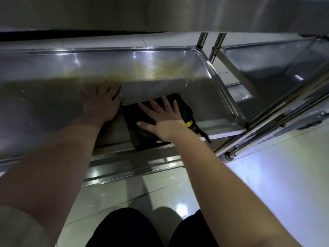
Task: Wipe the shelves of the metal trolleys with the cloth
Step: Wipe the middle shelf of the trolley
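Note:
A dark folded cloth (142, 136) with a small yellow tag lies on the lower shelf (53, 107) of a metal trolley, near its front right. My right hand (161, 118) presses flat on the cloth with its fingers spread. Just left of the cloth, my left hand (102, 102) rests flat on the bare shelf with straight fingers. A yellowish smear (151, 70) stains the shelf's far side. The underside of an upper shelf (160, 13) fills the top of the view.
A second metal trolley (267, 68) stands close on the right, its tubular legs (267, 114) crossing the view beside the first trolley's corner. Glossy tiled floor (267, 175) lies below and to the right. My dark-clothed knees (124, 229) are at the bottom.

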Available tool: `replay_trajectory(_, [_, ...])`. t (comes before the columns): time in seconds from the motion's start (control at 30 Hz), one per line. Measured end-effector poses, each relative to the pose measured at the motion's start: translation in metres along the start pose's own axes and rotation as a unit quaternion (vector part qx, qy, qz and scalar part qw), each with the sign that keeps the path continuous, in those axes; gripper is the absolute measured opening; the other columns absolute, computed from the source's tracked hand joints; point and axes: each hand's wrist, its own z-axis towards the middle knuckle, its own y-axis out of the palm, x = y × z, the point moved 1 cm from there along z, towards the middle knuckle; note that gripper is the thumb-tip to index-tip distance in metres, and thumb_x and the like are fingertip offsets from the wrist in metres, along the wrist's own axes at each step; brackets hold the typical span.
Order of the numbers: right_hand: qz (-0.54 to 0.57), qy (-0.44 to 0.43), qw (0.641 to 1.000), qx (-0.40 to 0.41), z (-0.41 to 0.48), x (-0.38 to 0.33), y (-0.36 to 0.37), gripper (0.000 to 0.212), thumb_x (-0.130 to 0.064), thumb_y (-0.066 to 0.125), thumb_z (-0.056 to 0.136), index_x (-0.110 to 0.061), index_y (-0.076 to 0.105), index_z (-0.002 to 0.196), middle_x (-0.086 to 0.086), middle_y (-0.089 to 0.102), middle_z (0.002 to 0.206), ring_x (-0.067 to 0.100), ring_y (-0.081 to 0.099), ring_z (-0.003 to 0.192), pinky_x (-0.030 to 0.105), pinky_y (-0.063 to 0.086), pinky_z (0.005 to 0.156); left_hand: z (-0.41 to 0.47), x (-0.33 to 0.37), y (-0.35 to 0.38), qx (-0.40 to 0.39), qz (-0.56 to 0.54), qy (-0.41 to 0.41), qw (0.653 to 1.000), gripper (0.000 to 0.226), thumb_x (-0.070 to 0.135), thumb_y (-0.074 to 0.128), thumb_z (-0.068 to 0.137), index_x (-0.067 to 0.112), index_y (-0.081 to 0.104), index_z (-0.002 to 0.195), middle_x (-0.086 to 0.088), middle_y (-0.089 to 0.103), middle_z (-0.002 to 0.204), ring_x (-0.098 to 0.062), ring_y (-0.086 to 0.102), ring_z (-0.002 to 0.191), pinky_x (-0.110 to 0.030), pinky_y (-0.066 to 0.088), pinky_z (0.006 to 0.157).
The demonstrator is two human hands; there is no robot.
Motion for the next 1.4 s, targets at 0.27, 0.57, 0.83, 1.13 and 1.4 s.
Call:
replay_trajectory(0.27, [-0.003,0.225,0.974,0.002,-0.036,0.166,-0.017,0.073,-0.082,0.024,0.085,-0.055,0.003,0.150,-0.012,0.000,0.165,0.033,-0.009,0.150,0.057,-0.010,0.118,-0.002,0.004,-0.003,0.002,-0.010,0.003,1.000,0.052,0.050,0.019,0.104,0.042,0.014,0.155,0.003,0.006,0.166,-0.037,0.005,0.149,-0.065,0.004,0.116])
replay_trajectory(0.57, [-0.045,0.065,0.997,-0.013,0.014,0.011,0.001,0.069,-0.081,0.013,0.085,-0.060,-0.015,0.144,-0.012,-0.019,0.162,0.046,-0.022,0.144,0.063,-0.015,0.113,0.028,-0.005,-0.011,-0.004,0.010,0.058,0.998,0.054,0.054,0.011,0.103,0.038,0.018,0.155,0.001,0.012,0.165,-0.037,0.014,0.148,-0.061,0.007,0.117])
replay_trajectory(0.83, [-0.043,0.017,0.999,0.001,0.061,0.013,-0.005,0.060,-0.081,0.009,0.084,-0.070,-0.017,0.136,-0.010,-0.023,0.161,0.045,-0.024,0.143,0.071,-0.014,0.109,0.038,-0.013,-0.006,-0.008,0.021,0.009,1.000,0.056,0.058,0.015,0.101,0.045,0.000,0.154,0.006,-0.013,0.165,-0.036,-0.013,0.149,-0.065,0.010,0.115])
replay_trajectory(1.13, [-0.035,0.103,0.993,0.035,0.224,-0.002,-0.034,0.066,-0.082,0.012,0.087,-0.060,-0.005,0.146,0.001,-0.009,0.165,0.052,-0.011,0.144,0.077,-0.008,0.106,0.042,-0.012,-0.001,0.011,0.027,-0.005,1.000,0.056,0.058,0.009,0.100,0.047,-0.002,0.153,0.011,-0.009,0.165,-0.031,-0.012,0.151,-0.066,-0.003,0.115])
replay_trajectory(1.4, [-0.042,-0.001,0.999,-0.002,0.068,-0.015,-0.004,0.066,-0.081,0.000,0.082,-0.061,-0.019,0.143,-0.004,-0.022,0.162,0.047,-0.021,0.144,0.070,-0.011,0.110,0.042,-0.010,-0.004,0.014,0.031,-0.007,0.999,0.052,0.048,0.013,0.103,0.047,-0.002,0.153,0.012,-0.010,0.164,-0.031,-0.010,0.151,-0.068,-0.007,0.112])
